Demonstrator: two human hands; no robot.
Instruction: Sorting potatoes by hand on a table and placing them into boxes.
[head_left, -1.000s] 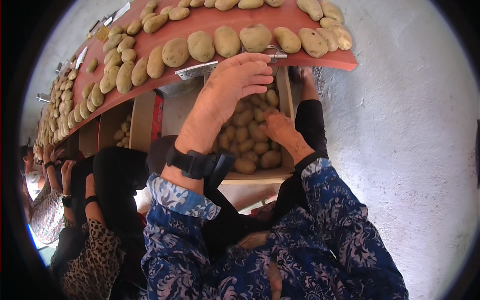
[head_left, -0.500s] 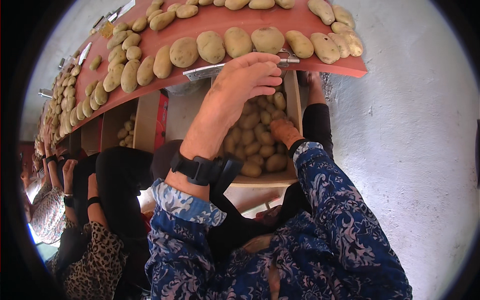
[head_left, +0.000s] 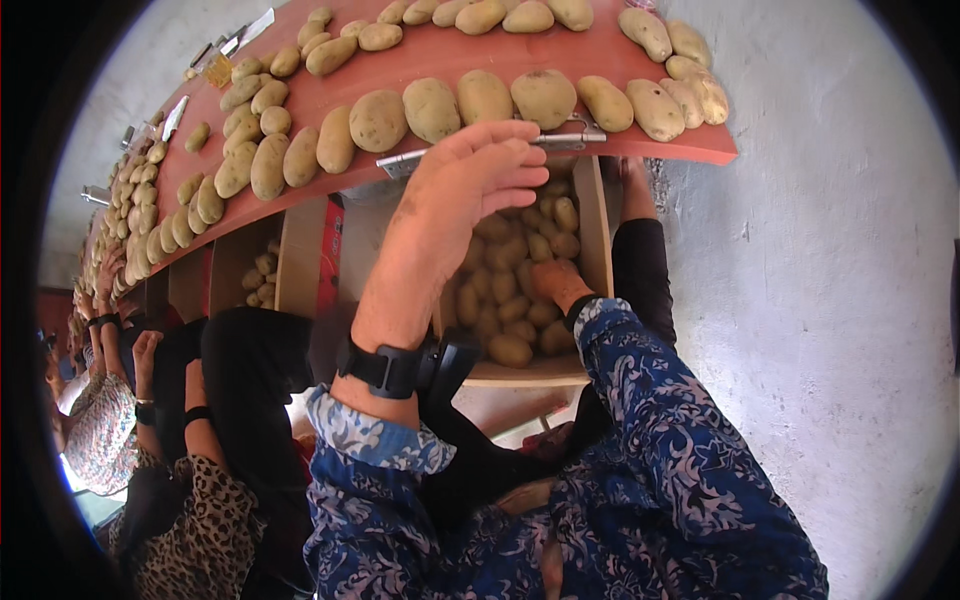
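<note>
My left hand (head_left: pixel 468 180) is raised in front of the red table's edge, over the cardboard box's upper part, fingers loosely extended and slightly curved, holding nothing. A black strap device (head_left: pixel 390 370) is on that wrist. Below it, my right hand (head_left: pixel 555 280) reaches into the box (head_left: pixel 596 230) among many potatoes (head_left: pixel 508 348); its fingers are mostly hidden. A row of larger potatoes (head_left: pixel 430 108) lies along the red table (head_left: pixel 715 142) just beyond my left hand, near metal latch-like fittings (head_left: pixel 570 135) on the edge.
Several more boxes (head_left: pixel 300 255), some holding potatoes, stand under the table to the left. Co-workers (head_left: pixel 190 510) sit along that side, their hands near the table. More potatoes (head_left: pixel 140 190) cover the table's far left. A pale rough surface (head_left: pixel 820 330) spans the right side.
My right hand has sunk further among the potatoes, its fingers now more hidden. My left hand stays raised, nearly unchanged. The whole view has shifted slightly, so the table appears lower and further right.
</note>
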